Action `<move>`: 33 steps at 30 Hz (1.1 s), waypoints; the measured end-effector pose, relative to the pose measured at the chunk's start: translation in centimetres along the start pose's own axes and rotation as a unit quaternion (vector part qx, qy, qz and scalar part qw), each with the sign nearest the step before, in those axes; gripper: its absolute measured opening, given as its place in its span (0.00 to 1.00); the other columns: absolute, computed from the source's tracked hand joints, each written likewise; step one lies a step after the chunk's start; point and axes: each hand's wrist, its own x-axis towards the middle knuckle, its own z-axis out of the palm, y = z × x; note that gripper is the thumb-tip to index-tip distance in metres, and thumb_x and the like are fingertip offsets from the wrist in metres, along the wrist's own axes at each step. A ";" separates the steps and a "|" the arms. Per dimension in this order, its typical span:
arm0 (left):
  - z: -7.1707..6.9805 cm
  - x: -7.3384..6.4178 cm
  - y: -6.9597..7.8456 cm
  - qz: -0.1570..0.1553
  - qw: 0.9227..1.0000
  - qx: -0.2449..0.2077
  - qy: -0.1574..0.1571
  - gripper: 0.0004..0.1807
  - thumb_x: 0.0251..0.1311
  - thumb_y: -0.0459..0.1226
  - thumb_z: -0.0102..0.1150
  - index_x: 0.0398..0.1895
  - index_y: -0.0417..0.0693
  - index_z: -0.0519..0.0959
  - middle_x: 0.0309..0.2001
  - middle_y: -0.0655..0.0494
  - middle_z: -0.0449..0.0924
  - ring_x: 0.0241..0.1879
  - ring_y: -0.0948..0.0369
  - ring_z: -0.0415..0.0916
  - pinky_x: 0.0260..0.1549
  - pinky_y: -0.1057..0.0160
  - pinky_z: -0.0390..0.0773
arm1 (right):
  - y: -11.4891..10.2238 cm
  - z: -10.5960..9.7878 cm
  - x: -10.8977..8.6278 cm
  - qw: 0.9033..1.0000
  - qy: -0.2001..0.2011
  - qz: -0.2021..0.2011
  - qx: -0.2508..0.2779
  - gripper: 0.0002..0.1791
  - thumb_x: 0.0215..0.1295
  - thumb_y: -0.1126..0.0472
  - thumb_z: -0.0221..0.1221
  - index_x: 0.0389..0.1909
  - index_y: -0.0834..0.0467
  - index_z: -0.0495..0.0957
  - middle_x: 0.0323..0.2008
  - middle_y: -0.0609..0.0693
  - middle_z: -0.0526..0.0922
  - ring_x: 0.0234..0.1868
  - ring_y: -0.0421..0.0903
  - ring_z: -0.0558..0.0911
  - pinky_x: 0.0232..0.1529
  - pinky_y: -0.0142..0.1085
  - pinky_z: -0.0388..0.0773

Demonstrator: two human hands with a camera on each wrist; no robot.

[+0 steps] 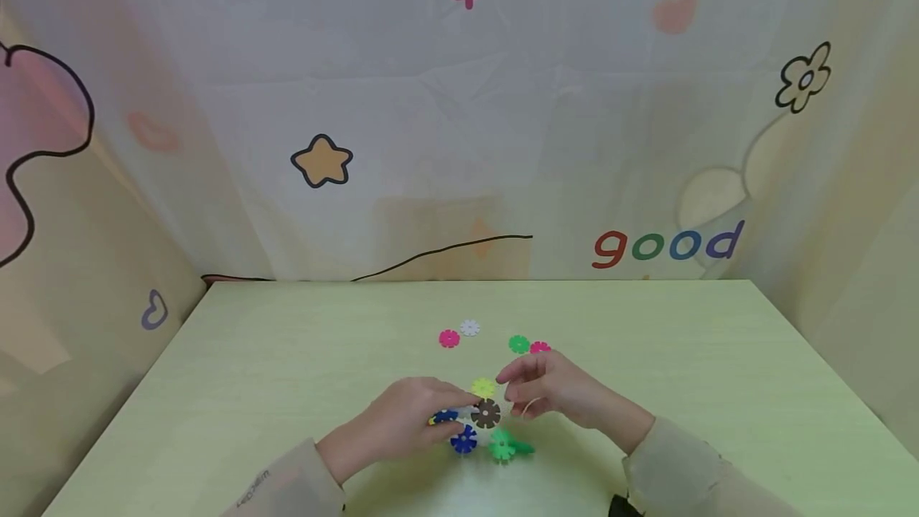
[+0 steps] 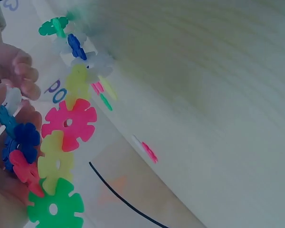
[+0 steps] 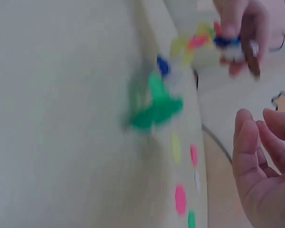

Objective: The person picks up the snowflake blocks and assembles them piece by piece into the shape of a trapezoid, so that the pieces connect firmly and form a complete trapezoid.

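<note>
My left hand [image 1: 416, 421] grips a linked group of notched plastic snowflake discs, with a blue disc [image 2: 26, 140] close against its fingers. A brown disc [image 1: 487, 413] sits at its fingertips, beside a white disc [image 2: 12, 103]. Also in this linked cluster are a pink disc [image 2: 80, 124], a yellow disc [image 2: 56, 164] and a green disc [image 2: 57, 206]. To the right of the cluster, my right hand [image 1: 556, 389] is raised with its fingers loosely bent; the right wrist view shows nothing between thumb and fingertips.
Near my hands stand joined green discs [image 3: 156, 111] and a blue disc [image 1: 463, 439]. Farther back on the pale table [image 1: 287, 341] lie a pink disc [image 1: 449, 338], a white disc [image 1: 470, 328], a green disc [image 1: 519, 344] and another pink disc [image 1: 540, 347]. A printed curtain [image 1: 431, 102] hangs behind.
</note>
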 end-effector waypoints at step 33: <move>-0.4 0.0 -1.0 -0.026 0.999 0.001 -0.022 0.18 0.54 0.41 0.57 0.49 0.53 0.76 0.46 0.61 0.79 0.46 0.65 0.76 0.47 0.64 0.74 | 2.6 -5.5 8.5 0.898 0.148 0.016 -0.415 0.14 0.49 0.62 0.63 0.40 0.56 0.79 0.35 0.52 0.76 0.35 0.46 0.70 0.39 0.39 0.71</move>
